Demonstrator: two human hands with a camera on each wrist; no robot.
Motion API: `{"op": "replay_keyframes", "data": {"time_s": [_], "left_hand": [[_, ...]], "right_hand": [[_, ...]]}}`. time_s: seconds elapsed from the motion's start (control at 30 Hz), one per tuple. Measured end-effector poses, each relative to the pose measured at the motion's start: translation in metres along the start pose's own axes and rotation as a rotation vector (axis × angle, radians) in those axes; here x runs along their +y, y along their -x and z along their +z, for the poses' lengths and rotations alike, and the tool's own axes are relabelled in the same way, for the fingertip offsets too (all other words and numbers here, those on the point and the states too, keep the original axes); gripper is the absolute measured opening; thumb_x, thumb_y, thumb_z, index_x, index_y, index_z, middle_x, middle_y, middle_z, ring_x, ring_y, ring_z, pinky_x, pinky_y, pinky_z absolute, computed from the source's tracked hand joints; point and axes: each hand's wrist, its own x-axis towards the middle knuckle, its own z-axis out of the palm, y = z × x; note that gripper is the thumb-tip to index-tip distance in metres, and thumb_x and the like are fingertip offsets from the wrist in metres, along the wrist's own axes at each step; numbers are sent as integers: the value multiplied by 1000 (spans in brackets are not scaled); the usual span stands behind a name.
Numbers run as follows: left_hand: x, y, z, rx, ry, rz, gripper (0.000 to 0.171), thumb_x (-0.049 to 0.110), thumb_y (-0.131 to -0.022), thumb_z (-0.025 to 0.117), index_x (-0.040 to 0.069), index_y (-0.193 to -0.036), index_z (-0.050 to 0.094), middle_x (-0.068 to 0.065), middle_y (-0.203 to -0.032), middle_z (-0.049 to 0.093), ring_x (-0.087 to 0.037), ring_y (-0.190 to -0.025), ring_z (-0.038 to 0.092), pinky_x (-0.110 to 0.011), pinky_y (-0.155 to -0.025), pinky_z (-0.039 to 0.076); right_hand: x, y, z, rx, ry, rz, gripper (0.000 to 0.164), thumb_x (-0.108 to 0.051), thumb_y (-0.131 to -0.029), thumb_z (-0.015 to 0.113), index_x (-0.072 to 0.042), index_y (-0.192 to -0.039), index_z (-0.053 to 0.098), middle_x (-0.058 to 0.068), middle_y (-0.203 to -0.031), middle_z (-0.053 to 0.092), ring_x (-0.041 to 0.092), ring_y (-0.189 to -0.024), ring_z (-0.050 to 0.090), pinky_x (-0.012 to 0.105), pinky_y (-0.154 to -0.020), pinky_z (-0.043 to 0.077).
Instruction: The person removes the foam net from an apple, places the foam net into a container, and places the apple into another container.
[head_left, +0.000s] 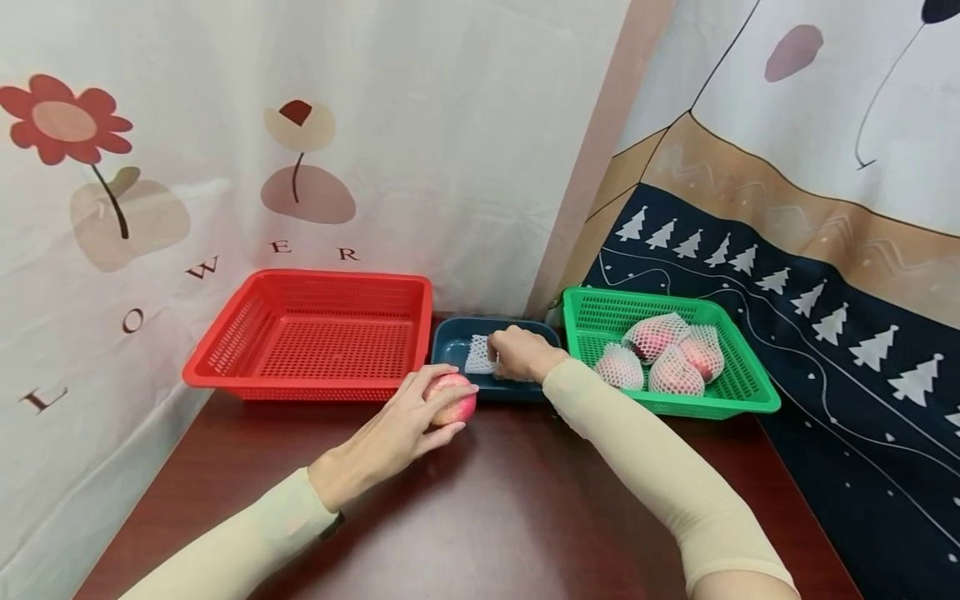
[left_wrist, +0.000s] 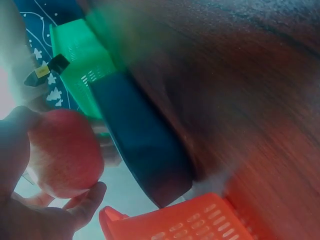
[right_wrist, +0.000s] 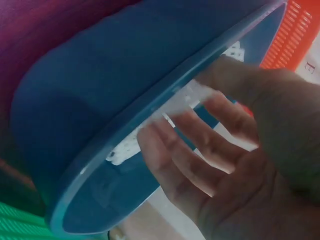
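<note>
My left hand (head_left: 408,421) holds a pink-red apple (head_left: 459,410) above the table, just in front of the gap between the red basket and the blue tray (head_left: 450,340). The left wrist view shows the bare apple (left_wrist: 67,155) with fingers and thumb around it. Over the blue tray, my right hand (head_left: 521,354) has its fingers bent down inside the rim. Its thumb and fingertips pinch a blurred piece of white foam netting (right_wrist: 187,100). More white foam net (head_left: 477,357) lies in the tray beside that hand.
At the left stands a red perforated basket (head_left: 337,337) with nothing in it. To the right, a green basket (head_left: 738,379) holds several fruits in white foam nets (head_left: 677,372). Printed curtains (head_left: 465,150) hang behind the dark brown table (head_left: 510,517).
</note>
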Motion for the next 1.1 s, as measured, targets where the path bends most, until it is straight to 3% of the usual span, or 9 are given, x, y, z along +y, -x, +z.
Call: {"op": "replay_keyframes", "data": {"time_s": [0.17,0.3,0.43,0.53,0.6,0.83,1.1], "left_hand": [[-1,-1,-3,12,11,-8,60,30,-103,93,27,-158,70,-16,-163,57,-35,-146,60,-50,-112,68],[-1,-2,-5,6,18,-20,59,29,-103,93,28,-158,70,-18,-163,58,-35,-145,60,-50,-110,69],[-1,-3,-7,11,19,-21,60,30,-102,93,25,-157,70,-18,-161,58,-35,-144,61,-49,-108,70],[-2,-5,-9,35,14,-5,60,28,-101,95,22,-156,70,-19,-159,59,-34,-144,61,-49,-107,70],[-3,-7,-10,53,8,6,60,25,-100,95,20,-155,70,-19,-158,59,-35,-144,60,-50,-107,70],[-6,-11,-19,78,-3,-4,63,25,-99,96,19,-155,69,-21,-158,58,-35,-145,60,-49,-102,72],[-11,-18,-25,141,-10,9,63,20,-96,98,17,-154,70,-25,-155,59,-39,-142,63,-54,-106,71]], "right_hand": [[8,-1,1,-93,-54,-27,26,-21,-111,82,-13,-135,82,10,-126,83,24,-112,79,45,-104,68],[24,-17,11,-136,-76,-53,26,-15,-110,79,-15,-135,83,8,-128,85,22,-114,81,40,-102,69],[46,-40,30,-161,-52,-93,30,-9,-111,70,-19,-135,84,4,-131,85,17,-116,79,36,-102,68],[53,-44,34,-141,-39,-127,34,-7,-112,64,-19,-136,84,4,-135,84,17,-117,77,37,-107,67],[53,-39,31,-115,-39,-147,34,-8,-112,62,-19,-136,85,4,-136,84,16,-117,77,37,-107,67],[19,6,-3,-82,-87,-150,33,-5,-119,59,-8,-143,81,12,-146,81,24,-129,79,44,-119,64],[16,26,-11,21,-93,-184,33,-7,-120,58,-8,-144,81,12,-144,82,25,-128,81,45,-113,67]]}}
